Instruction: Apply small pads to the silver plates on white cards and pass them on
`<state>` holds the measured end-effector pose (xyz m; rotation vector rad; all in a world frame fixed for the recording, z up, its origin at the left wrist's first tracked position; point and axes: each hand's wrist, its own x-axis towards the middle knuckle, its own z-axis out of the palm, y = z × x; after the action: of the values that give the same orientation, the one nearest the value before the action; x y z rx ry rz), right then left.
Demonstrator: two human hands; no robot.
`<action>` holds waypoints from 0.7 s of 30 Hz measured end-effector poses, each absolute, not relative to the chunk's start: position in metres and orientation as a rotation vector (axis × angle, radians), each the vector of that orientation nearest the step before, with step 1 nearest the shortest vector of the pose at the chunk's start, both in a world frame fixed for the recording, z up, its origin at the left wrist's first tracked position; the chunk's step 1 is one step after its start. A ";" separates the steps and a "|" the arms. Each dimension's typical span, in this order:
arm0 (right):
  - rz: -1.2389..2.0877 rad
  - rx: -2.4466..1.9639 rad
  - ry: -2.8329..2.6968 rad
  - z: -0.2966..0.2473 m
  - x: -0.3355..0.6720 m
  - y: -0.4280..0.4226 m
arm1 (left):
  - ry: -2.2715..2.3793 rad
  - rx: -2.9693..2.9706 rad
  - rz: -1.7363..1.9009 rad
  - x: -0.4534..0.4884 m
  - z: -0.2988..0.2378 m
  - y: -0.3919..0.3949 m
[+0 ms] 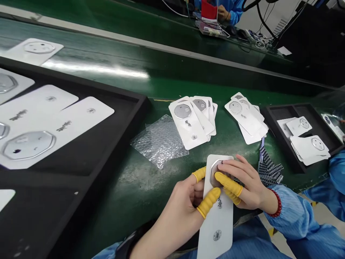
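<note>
A white phone back cover (215, 230) with dark lettering and a round mark stands tilted near the bench edge. My left hand (183, 203) grips its left side, the thumb lying on the face, with yellow finger cots on thumb and forefinger. On the grey octagonal camera plate (214, 172) at the cover's upper end rest the fingers of my right hand (248, 185), which also wears yellow cots. Whether something small is under those fingertips is hidden. Two fanned piles of similar covers, a left pile (188, 124) and a right pile (246, 120), lie beyond my hands.
Bubble wrap (161, 144) lies beside the left pile. A large black tray (113, 158) with covers fills the left; a smaller black tray (285, 154) stands right. Dark dotted strips (269, 167) lie near my right wrist. Another person's blue sleeve (320, 196) shows at right.
</note>
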<state>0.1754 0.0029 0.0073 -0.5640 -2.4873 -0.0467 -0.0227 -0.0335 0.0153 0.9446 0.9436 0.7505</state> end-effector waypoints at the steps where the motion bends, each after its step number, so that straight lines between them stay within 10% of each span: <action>1: -0.043 -0.563 -2.493 0.007 0.177 0.002 | 0.957 0.963 0.750 -0.023 0.015 -0.034; 21: 0.619 -0.741 -2.166 0.008 0.167 0.003 | 1.091 0.700 0.835 -0.033 -0.001 -0.018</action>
<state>0.1671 0.0031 0.0076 -0.7415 -2.1658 0.6193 -0.0326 -0.0176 -0.0011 0.6995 1.0911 0.8347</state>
